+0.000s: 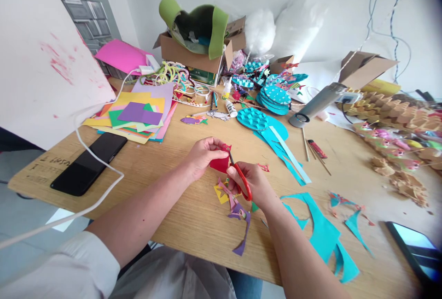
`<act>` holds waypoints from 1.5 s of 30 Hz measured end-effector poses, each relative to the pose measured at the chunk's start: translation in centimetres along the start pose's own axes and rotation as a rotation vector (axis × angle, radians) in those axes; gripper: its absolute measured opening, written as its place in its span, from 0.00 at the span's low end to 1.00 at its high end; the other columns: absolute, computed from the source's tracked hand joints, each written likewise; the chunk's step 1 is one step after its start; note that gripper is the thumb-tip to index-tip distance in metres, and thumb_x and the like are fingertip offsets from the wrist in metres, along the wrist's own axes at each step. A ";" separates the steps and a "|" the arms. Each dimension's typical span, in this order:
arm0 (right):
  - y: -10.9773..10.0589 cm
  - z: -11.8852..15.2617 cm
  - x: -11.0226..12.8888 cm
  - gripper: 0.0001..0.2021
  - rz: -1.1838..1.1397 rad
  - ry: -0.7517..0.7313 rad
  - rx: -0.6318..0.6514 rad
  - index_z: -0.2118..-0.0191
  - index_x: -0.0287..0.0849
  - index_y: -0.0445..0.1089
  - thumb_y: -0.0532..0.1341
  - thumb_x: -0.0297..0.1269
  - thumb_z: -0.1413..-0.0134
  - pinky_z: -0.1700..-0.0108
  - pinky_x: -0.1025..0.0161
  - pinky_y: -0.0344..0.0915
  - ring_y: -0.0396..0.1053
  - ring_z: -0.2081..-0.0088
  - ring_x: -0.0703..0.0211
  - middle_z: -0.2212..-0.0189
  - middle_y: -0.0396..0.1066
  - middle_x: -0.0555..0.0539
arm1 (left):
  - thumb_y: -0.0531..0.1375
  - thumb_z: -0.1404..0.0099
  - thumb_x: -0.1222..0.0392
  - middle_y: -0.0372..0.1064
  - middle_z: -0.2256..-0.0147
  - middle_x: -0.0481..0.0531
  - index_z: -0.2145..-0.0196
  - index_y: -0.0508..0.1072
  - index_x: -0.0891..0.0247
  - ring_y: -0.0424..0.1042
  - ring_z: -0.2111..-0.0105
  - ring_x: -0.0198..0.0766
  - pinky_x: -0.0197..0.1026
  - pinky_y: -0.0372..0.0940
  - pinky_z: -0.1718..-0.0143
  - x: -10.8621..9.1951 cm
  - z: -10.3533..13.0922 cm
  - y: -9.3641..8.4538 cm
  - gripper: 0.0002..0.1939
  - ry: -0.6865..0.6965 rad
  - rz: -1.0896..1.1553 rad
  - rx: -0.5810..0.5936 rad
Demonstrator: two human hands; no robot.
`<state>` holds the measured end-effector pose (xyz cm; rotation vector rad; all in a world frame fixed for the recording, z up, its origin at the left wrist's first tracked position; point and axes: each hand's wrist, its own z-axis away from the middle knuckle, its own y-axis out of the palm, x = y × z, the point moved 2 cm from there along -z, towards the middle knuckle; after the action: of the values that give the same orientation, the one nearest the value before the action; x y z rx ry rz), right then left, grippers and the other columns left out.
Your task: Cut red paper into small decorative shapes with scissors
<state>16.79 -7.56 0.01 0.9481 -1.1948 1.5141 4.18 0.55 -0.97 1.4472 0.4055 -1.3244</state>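
Note:
My left hand pinches a small piece of red paper above the middle of the table. In my right hand are red-handled scissors, their dark blades pointing up at the red paper's edge. How far the blades are apart is too small to tell. Below the hands lie purple, pink and yellow paper scraps. Turquoise offcuts spread over the table to the right of my right forearm. A purple paper fish rests beyond my left hand.
Stacked coloured paper and a black phone with a white cable are at left. A metal flask lies at right, near egg-carton pieces. Turquoise dotted discs, a glue bottle and a cardboard box stand behind.

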 end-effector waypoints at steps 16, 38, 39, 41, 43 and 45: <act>-0.2 0.0 -0.1 0.26 0.014 -0.003 0.010 0.78 0.42 0.62 0.64 0.62 0.57 0.82 0.67 0.61 0.68 0.84 0.61 0.85 0.70 0.49 | 0.66 0.58 0.70 0.72 0.73 0.48 0.70 0.69 0.66 0.71 0.76 0.33 0.39 0.64 0.68 -0.2 0.1 0.1 0.16 -0.014 0.007 0.007; -0.2 0.0 -0.1 0.25 0.013 0.019 0.009 0.79 0.41 0.64 0.65 0.61 0.59 0.83 0.68 0.59 0.66 0.85 0.63 0.86 0.70 0.49 | 0.65 0.55 0.72 0.72 0.73 0.49 0.68 0.66 0.67 0.73 0.79 0.35 0.39 0.67 0.73 -0.3 0.1 0.0 0.16 -0.030 0.031 0.024; -0.2 0.0 -0.1 0.25 0.017 0.017 0.010 0.79 0.41 0.64 0.65 0.61 0.58 0.83 0.68 0.59 0.66 0.85 0.63 0.85 0.70 0.49 | 0.65 0.55 0.72 0.72 0.73 0.49 0.68 0.66 0.67 0.73 0.79 0.35 0.39 0.67 0.73 -0.3 0.1 -0.1 0.16 -0.026 0.026 0.027; -0.3 0.0 -0.1 0.25 0.022 0.014 0.012 0.79 0.41 0.64 0.65 0.61 0.58 0.83 0.68 0.59 0.66 0.85 0.63 0.85 0.70 0.48 | 0.65 0.55 0.72 0.72 0.73 0.49 0.67 0.67 0.67 0.73 0.79 0.35 0.39 0.67 0.73 -0.3 0.1 0.0 0.16 -0.022 0.019 0.033; -0.3 0.1 -0.2 0.25 0.020 0.014 0.014 0.79 0.41 0.63 0.65 0.61 0.58 0.83 0.68 0.59 0.66 0.85 0.63 0.85 0.70 0.48 | 0.65 0.55 0.72 0.72 0.73 0.48 0.67 0.66 0.67 0.73 0.79 0.35 0.38 0.67 0.73 -0.2 0.1 0.0 0.16 -0.023 0.016 0.034; -0.2 0.1 -0.1 0.25 0.015 0.016 0.015 0.78 0.41 0.64 0.65 0.61 0.58 0.83 0.68 0.59 0.66 0.85 0.63 0.85 0.70 0.49 | 0.64 0.55 0.73 0.72 0.74 0.48 0.67 0.66 0.67 0.73 0.80 0.35 0.38 0.66 0.74 -0.2 0.1 -0.1 0.16 -0.025 0.015 0.033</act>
<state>17.07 -7.63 -0.06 0.9367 -1.1827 1.5424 4.00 0.55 -0.76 1.4571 0.3569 -1.3413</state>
